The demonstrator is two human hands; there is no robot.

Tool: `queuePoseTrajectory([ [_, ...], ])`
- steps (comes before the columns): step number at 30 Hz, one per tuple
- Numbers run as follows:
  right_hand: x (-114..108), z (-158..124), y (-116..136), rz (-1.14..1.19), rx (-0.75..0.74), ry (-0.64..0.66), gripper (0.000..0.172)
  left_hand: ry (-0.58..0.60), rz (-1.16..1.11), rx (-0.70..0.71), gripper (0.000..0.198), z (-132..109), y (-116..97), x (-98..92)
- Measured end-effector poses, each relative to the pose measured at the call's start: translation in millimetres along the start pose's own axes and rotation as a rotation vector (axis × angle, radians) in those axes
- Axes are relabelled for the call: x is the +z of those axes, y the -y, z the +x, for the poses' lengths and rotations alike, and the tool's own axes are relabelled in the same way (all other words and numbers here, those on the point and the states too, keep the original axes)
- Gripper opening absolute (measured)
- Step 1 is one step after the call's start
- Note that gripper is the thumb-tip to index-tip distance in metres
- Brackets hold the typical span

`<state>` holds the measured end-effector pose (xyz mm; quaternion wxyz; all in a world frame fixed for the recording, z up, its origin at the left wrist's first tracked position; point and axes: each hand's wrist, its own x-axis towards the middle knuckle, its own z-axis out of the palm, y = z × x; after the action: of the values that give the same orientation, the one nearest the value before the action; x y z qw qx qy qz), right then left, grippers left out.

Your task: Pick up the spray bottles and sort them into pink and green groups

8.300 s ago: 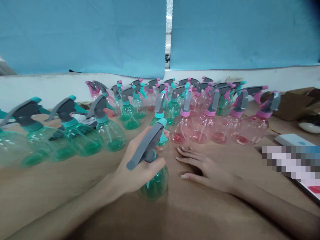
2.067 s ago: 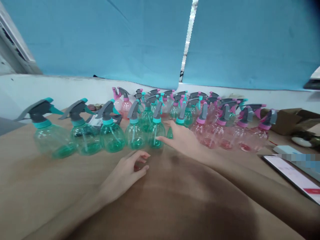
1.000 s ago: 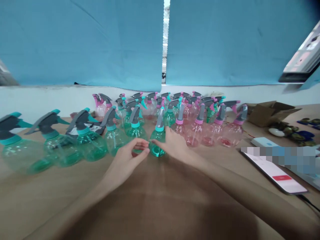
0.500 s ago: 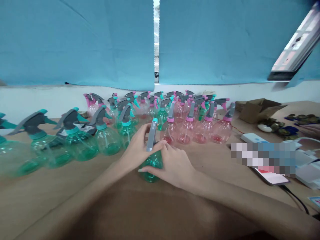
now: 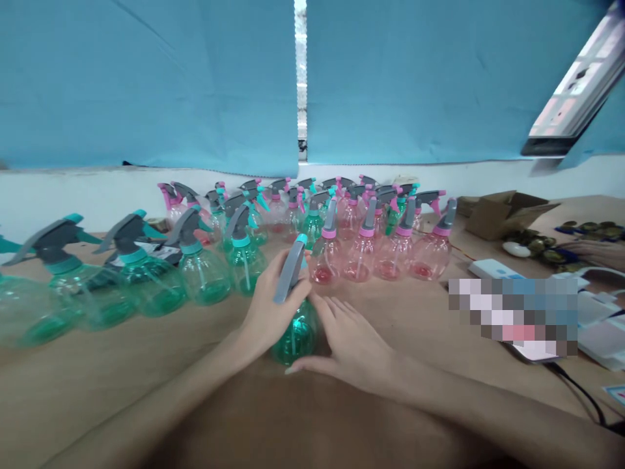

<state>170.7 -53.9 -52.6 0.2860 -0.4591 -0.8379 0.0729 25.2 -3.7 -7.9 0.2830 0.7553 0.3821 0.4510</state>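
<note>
A green spray bottle [image 5: 294,335] with a grey trigger head stands on the table in front of me. My left hand [image 5: 276,296] is closed around its neck, just under the head, with the thumb across the front. Cupping the lower right side of the round body is my right hand [image 5: 354,339], its thumb along the bottom front and its fingers partly hidden behind. The bottle's turquoise nozzle points away from me. Just beyond it begins a row of pink spray bottles [image 5: 360,260].
More green spray bottles [image 5: 205,280] line the left side, with a mixed cluster behind. To the right lie a phone [image 5: 537,350] with a cable, white boxes [image 5: 603,332] and an opened cardboard box [image 5: 502,215]. A person's hand [image 5: 598,253] shows at the far right edge.
The bottle's trigger head has turned and leans a little more. My right hand has shifted slightly down and right, its fingers now separate from my left thumb.
</note>
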Motion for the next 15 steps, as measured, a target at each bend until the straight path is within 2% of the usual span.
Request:
queuePoseTrajectory([
  [5,-2.9,-5.1,-33.8,0.058,-0.028,0.144,0.088,0.028,-0.045,0.010,0.024,2.8,2.2,-0.5],
  [9,3.2,-8.1,-58.9,0.052,-0.025,0.225,0.086,0.021,-0.007,0.026,0.027,7.0,6.1,-1.4],
  [15,9.8,-7.7,-74.7,0.057,-0.020,0.292,0.090,0.007,0.031,0.034,0.016,12.5,3.0,-4.1],
])
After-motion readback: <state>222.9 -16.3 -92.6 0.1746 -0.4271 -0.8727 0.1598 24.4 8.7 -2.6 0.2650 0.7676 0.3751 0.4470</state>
